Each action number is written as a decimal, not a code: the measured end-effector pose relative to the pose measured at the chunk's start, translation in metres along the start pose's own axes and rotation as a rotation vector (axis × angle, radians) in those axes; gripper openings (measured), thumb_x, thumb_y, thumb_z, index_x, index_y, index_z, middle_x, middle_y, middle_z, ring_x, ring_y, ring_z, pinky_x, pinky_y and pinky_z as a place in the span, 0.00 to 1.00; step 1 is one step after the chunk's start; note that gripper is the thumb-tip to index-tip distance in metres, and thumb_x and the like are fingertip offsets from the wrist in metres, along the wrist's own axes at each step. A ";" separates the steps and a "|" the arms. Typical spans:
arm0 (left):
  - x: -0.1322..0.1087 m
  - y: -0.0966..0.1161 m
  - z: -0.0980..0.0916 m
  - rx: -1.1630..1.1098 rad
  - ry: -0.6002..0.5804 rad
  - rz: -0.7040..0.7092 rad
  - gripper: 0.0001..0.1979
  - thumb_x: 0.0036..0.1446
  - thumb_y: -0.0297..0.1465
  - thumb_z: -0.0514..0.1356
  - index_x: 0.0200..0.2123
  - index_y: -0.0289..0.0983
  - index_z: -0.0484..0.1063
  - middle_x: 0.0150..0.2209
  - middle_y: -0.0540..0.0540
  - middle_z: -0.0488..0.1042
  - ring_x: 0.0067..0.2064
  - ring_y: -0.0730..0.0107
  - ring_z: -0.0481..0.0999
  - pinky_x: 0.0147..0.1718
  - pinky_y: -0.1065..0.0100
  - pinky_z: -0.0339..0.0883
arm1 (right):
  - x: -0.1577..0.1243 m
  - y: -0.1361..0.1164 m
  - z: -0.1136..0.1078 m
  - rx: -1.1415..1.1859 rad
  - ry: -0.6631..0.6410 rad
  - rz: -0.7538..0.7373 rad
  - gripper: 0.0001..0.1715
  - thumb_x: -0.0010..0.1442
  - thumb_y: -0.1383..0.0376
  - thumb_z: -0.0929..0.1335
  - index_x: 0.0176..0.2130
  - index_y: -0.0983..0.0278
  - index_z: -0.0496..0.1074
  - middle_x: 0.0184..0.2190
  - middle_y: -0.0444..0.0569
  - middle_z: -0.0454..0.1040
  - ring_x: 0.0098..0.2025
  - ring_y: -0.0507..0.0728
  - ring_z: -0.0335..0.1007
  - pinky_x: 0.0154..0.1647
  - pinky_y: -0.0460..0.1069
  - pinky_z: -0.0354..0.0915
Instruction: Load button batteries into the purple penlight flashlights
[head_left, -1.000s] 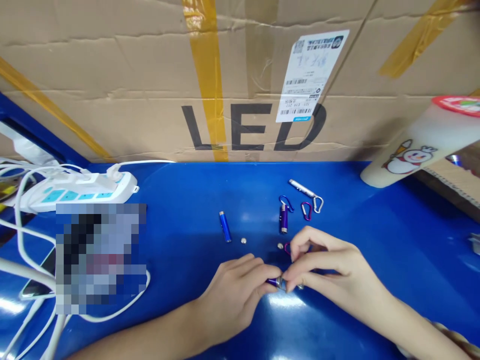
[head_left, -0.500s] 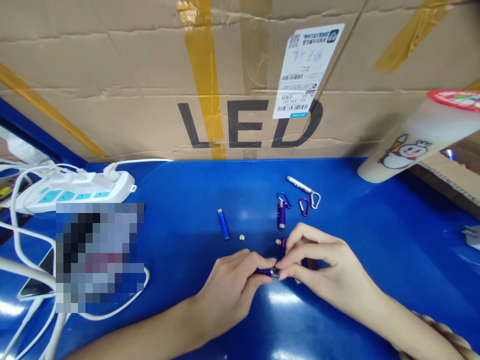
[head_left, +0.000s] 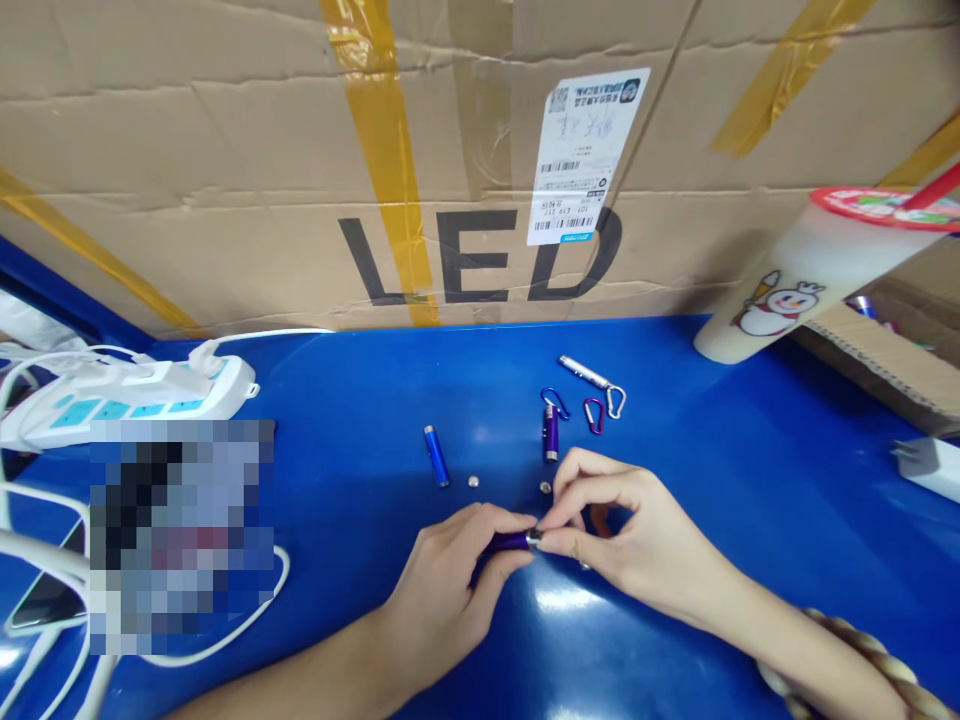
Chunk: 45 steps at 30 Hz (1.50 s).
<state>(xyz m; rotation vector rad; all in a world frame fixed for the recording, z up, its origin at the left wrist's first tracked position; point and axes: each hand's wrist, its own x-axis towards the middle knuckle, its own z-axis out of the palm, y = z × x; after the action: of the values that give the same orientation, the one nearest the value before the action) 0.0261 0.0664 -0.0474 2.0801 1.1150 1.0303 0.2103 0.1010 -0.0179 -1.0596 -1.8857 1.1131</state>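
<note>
Nearest, on the glossy blue surface (head_left: 675, 420): left hand (head_left: 450, 585) pinching a small purple metal flashlight barrel (head_left: 510, 541), fingers closed around it; right hand (head_left: 637, 540) pinching the barrel's silvery end cap (head_left: 534, 539), fingertips narrow. Apparently mid-assembly, seating or twisting the cap; next likely calling for a steady coaxial turn. Just beyond: two small silver button cells (head_left: 472, 481), a blue metal tube (head_left: 436, 469), a purple keychain light (head_left: 551, 432), a silver one (head_left: 585, 373). Open room rightward; white power strip (head_left: 127, 395) left, cardboard box (head_left: 480, 160) bounding the back.
</note>
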 end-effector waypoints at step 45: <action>0.004 0.003 -0.002 -0.128 -0.200 -0.114 0.05 0.60 0.25 0.52 0.35 0.37 0.67 0.33 0.51 0.75 0.35 0.77 0.74 0.35 0.78 0.64 | -0.009 0.010 -0.014 -0.410 -0.044 -0.548 0.09 0.59 0.70 0.66 0.30 0.60 0.75 0.30 0.43 0.68 0.26 0.45 0.63 0.25 0.44 0.55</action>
<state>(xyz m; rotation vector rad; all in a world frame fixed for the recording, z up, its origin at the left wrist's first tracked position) 0.0266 0.0683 -0.0428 1.9461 1.0273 0.7986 0.2285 0.1007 -0.0226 -0.6492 -2.3062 0.4509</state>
